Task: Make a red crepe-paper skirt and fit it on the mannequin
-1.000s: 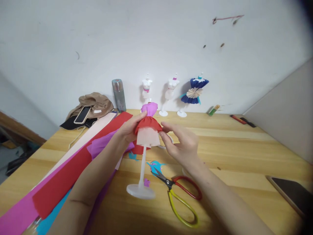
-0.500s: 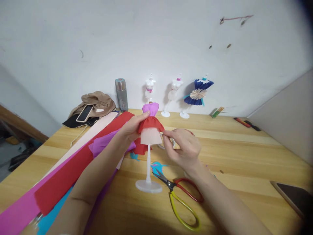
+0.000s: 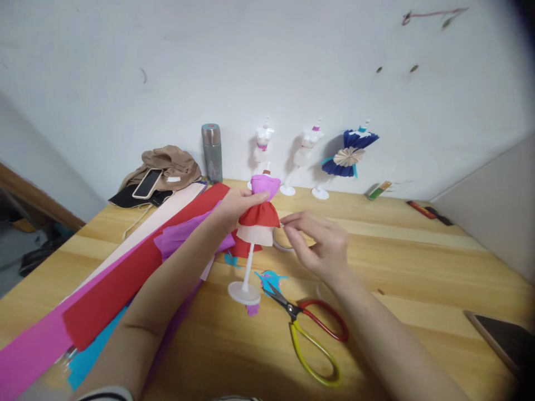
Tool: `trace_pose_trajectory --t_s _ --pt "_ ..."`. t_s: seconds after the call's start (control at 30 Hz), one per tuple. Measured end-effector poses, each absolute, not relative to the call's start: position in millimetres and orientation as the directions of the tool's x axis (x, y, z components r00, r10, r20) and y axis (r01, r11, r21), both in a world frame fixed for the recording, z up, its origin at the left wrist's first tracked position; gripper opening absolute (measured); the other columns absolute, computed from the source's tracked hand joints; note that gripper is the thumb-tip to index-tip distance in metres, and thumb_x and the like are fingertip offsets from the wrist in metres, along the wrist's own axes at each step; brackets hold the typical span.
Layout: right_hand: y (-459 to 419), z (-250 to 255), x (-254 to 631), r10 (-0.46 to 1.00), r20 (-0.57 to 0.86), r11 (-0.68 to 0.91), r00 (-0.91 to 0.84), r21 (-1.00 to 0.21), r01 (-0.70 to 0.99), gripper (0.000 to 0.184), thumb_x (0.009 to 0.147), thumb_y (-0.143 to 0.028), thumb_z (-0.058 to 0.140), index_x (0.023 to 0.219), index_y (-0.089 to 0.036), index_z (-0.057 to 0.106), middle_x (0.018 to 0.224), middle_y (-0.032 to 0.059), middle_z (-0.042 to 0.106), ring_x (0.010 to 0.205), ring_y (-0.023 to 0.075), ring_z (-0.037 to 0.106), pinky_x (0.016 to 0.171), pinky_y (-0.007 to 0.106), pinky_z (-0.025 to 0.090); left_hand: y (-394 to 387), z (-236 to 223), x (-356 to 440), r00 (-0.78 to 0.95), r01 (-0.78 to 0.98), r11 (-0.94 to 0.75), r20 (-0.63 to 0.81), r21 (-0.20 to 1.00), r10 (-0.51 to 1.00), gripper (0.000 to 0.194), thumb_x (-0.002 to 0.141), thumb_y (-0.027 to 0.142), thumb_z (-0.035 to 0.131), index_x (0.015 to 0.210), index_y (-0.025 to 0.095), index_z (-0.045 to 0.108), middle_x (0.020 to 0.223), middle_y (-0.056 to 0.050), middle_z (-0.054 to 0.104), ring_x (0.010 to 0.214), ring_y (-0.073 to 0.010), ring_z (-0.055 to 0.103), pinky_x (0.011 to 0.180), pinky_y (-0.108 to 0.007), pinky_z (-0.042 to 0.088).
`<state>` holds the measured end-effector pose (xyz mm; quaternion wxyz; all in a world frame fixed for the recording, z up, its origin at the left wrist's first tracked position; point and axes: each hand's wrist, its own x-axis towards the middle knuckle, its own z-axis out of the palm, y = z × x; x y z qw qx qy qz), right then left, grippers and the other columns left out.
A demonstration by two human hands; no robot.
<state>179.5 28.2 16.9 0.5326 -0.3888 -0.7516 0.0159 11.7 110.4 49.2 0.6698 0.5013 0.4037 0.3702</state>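
Observation:
My left hand (image 3: pixel 242 205) is closed round the waist of a miniature dress-form mannequin (image 3: pixel 249 267) on a white stand. The mannequin wears a purple bodice (image 3: pixel 266 185), a red paper skirt (image 3: pixel 259 214) and a pale layer (image 3: pixel 256 235) beneath it. Its stand leans, the base toward the lower left. At the right edge of the red skirt, my right hand (image 3: pixel 321 245) has its thumb and fingertips pinched together; what lies between them is too small to make out. Scissors (image 3: pixel 293 312) with one red and one yellow handle lie open below, beside blue paper scraps (image 3: pixel 271 280).
Long red paper (image 3: pixel 112 295) and purple paper strips (image 3: pixel 33 348) cover the left side. Behind stand a flask (image 3: pixel 212 153), two bare-looking mannequins (image 3: pixel 309 139) and one in a blue dress (image 3: pixel 349 156). A phone (image 3: pixel 148 184) rests by a brown cloth bundle (image 3: pixel 171 164). A dark tablet-like object (image 3: pixel 504 340) is at right.
The mannequin has tilted, its base shifting up and left and uncovering a purple scrap. My right hand has stayed at the skirt's edge. The view has shifted slightly.

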Motion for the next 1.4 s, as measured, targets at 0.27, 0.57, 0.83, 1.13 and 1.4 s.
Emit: trace_pose_trajectory --t_s 0.27,0.57,0.83,1.13,1.4 --pt "41.6 6.8 185.9 0.947 0.3 0.243 0.114 -0.903 0.355 0.042 0.082 -0.055 0.06 0.06 -0.02 0.06 0.055 0.0036 0.063 0.054 0.0171 0.059 0.055 0.031 0.046 108.5 43.4 15.3 0.346 -0.199 0.101 -0.027 0.975 0.938 0.033 0.061 0.039 0.086 0.061 0.012 0.067 0.058 -0.002 0.066 0.055 -0.0129 0.059 0.054 -0.023 0.043" --pt "43.5 -9.8 174.8 0.835 0.513 0.341 0.199 -0.766 0.545 0.058 0.07 -0.038 0.07 0.124 -0.02 0.056 0.116 0.017 0.066 0.101 0.0312 0.065 0.073 0.045 0.055 118.4 45.4 14.7 0.232 -0.499 0.15 -0.035 0.853 0.972 0.031 0.069 0.038 0.083 0.064 0.012 0.068 0.062 -0.003 0.068 0.057 -0.0117 0.06 0.062 -0.024 0.047" --pt "39.9 -9.9 168.2 0.581 0.811 0.523 0.062 -0.43 0.736 0.06 0.077 -0.021 0.06 0.136 -0.021 0.048 0.121 0.0171 0.065 0.102 0.0295 0.066 0.074 0.045 0.058 96.5 40.3 33.6 0.307 -0.488 0.296 -0.156 0.821 0.939 0.03 0.074 0.036 0.081 0.072 0.01 0.066 0.064 -0.004 0.069 0.057 -0.0126 0.061 0.064 -0.027 0.049" --pt "41.0 -12.0 174.2 0.412 0.911 0.508 -0.009 -0.221 0.833 0.055 0.07 -0.007 0.05 0.123 -0.02 0.058 0.107 0.0124 0.073 0.098 0.0277 0.07 0.078 0.044 0.06 91.8 35.6 39.0 0.37 -0.542 0.335 -0.139 0.771 0.919 0.02 0.08 0.027 0.075 0.071 0.012 0.065 0.063 -0.002 0.067 0.056 -0.0111 0.061 0.06 -0.023 0.047" --pt "42.9 -13.3 176.6 0.354 0.933 0.469 -0.061 -0.121 0.875 0.053 0.072 -0.006 0.049 0.122 -0.02 0.059 0.101 0.0107 0.076 0.087 0.024 0.073 0.073 0.037 0.06 87.4 37.1 40.2 0.398 -0.542 0.378 -0.167 0.751 0.902 0.019 0.084 0.026 0.071 0.073 0.011 0.066 0.066 -0.005 0.069 0.059 -0.014 0.064 0.067 -0.027 0.051"
